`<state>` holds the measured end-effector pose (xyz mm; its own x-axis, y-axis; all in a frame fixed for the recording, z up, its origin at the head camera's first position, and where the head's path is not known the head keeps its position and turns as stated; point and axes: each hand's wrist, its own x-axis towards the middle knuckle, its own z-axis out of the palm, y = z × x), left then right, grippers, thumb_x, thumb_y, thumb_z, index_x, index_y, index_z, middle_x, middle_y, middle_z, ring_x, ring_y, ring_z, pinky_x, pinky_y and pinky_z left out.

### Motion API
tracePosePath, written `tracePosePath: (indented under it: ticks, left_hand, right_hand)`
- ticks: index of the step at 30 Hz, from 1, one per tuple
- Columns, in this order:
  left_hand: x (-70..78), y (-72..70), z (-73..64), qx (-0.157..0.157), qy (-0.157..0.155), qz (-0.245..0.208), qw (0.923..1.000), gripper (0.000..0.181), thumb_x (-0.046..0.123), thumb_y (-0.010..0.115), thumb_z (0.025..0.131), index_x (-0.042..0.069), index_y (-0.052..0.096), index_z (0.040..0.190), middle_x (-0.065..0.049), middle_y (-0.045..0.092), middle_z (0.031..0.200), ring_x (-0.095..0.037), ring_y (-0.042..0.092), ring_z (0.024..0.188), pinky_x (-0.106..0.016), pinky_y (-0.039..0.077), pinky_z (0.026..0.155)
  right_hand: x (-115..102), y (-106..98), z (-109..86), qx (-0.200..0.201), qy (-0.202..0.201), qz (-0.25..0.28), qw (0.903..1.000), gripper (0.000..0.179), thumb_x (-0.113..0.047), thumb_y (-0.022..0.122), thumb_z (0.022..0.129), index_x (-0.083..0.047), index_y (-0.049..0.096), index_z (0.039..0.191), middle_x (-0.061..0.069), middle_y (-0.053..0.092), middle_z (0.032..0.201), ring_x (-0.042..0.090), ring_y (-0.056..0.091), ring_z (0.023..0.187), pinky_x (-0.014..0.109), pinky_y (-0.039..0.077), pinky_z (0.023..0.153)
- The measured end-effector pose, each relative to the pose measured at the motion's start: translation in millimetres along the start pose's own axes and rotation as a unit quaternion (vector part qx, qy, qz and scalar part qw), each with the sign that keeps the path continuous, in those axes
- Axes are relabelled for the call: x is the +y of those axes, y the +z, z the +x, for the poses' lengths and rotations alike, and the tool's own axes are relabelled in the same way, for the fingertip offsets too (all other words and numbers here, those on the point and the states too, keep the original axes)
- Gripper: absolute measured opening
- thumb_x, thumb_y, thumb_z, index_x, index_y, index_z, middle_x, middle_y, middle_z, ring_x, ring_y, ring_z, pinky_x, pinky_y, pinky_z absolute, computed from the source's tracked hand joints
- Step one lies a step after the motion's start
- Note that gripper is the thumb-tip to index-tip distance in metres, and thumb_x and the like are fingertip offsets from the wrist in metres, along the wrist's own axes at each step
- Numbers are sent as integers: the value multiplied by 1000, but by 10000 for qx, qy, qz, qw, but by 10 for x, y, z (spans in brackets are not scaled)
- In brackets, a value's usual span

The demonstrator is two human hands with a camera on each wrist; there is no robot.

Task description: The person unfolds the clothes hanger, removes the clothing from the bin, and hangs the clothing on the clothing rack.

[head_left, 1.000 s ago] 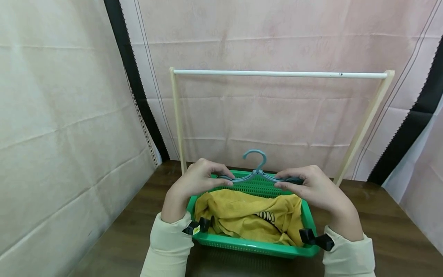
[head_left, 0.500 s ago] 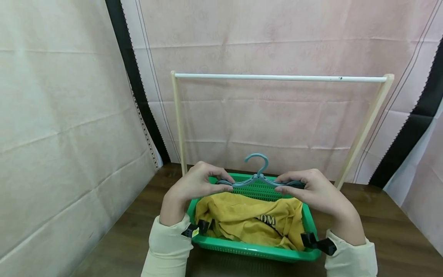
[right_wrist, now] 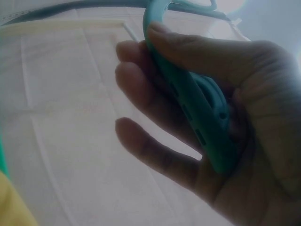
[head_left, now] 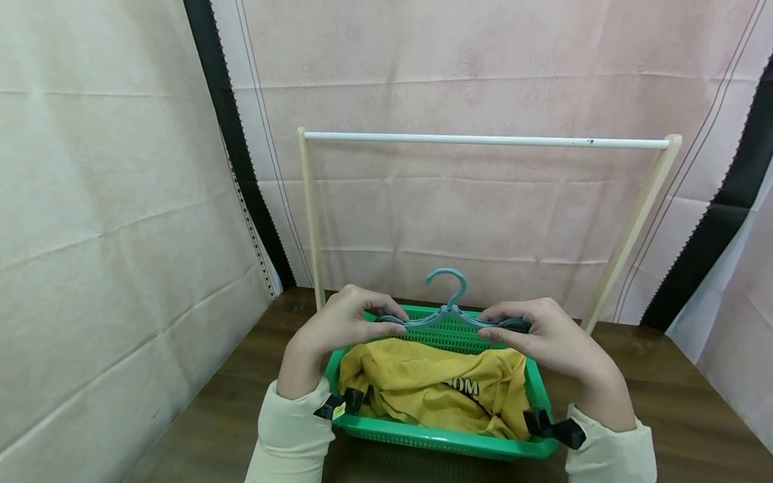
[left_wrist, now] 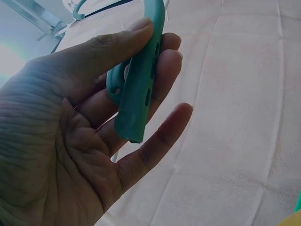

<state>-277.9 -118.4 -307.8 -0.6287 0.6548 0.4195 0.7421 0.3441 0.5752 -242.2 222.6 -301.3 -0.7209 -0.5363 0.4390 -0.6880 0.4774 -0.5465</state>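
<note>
A blue-green clothes hanger (head_left: 448, 311) is held level between both hands, its hook pointing up. My left hand (head_left: 347, 322) pinches one arm of it between thumb and fingers; in the left wrist view the slotted end of the hanger (left_wrist: 138, 89) lies across the fingers. On the other side my right hand (head_left: 540, 332) pinches the opposite arm, and the right wrist view has that slotted end (right_wrist: 193, 106) under the thumb. Below the hands, a yellow garment (head_left: 423, 382) with dark lettering lies crumpled in a green basket (head_left: 435, 439).
Behind the basket stands a rack with a white crossbar (head_left: 483, 139) on two cream posts (head_left: 311, 221). The brown wooden table (head_left: 217, 402) carries it all. Pale fabric walls (head_left: 121, 201) enclose the back and sides.
The rack, basket and hands all sit slightly lower in the head view than a second ago. Both hands keep the same grip on the hanger.
</note>
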Motion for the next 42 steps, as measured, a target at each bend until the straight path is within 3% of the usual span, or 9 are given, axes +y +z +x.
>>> tracePosePath:
  ticks: [6, 12, 20, 28, 35, 42]
  left_hand:
    - [22, 25, 19, -21, -44, 291, 9996, 10, 25, 77, 91, 24, 78, 101, 19, 72, 93, -4, 66, 76, -29, 54, 63]
    - [2, 54, 62, -172, 144, 86, 9997, 12, 18, 77, 91, 13, 78, 102, 14, 74, 95, -3, 67, 77, -28, 56, 65]
    - [29, 71, 70, -192, 45, 93, 9998, 9, 17, 77, 91, 17, 78, 100, 14, 74, 93, -2, 68, 79, -29, 57, 68]
    - [-1, 100, 67, -191, -256, 99, 9994, 10, 20, 76, 92, 17, 77, 101, 16, 73, 89, -10, 70, 79, -28, 57, 69]
    - [-24, 83, 20, 91, -682, 701, 9952, 9, 28, 78, 91, 27, 77, 99, 20, 69, 88, -7, 65, 76, -28, 53, 64]
    - [-39, 82, 36, 3, -308, 923, 9953, 9, 21, 77, 90, 19, 77, 100, 11, 70, 95, -8, 64, 79, -25, 53, 67]
  right_hand:
    - [-30, 38, 13, -5, 50, -18, 10000, 12, -22, 74, 94, -28, 75, 104, -16, 73, 88, 11, 70, 79, 29, 57, 70]
    - [-56, 77, 43, -10, 236, -240, 9994, 10, -33, 74, 93, -33, 75, 103, -18, 72, 87, 6, 68, 79, 29, 56, 70]
    - [-48, 115, 63, 21, 0, -381, 9993, 10, -27, 75, 93, -29, 75, 102, -19, 71, 85, 8, 66, 72, 27, 53, 62]
    - [-22, 141, 77, -42, -139, -479, 9987, 10, -23, 74, 94, -29, 74, 102, -19, 71, 85, 4, 62, 63, 25, 49, 53]
    - [-15, 118, 53, -16, 93, -648, 9979, 8, -27, 72, 95, -31, 74, 102, -21, 70, 85, 2, 65, 72, 26, 53, 60]
    - [-7, 116, 60, -61, 119, -758, 9970, 9, -26, 74, 94, -29, 75, 102, -21, 69, 85, 2, 62, 65, 26, 50, 55]
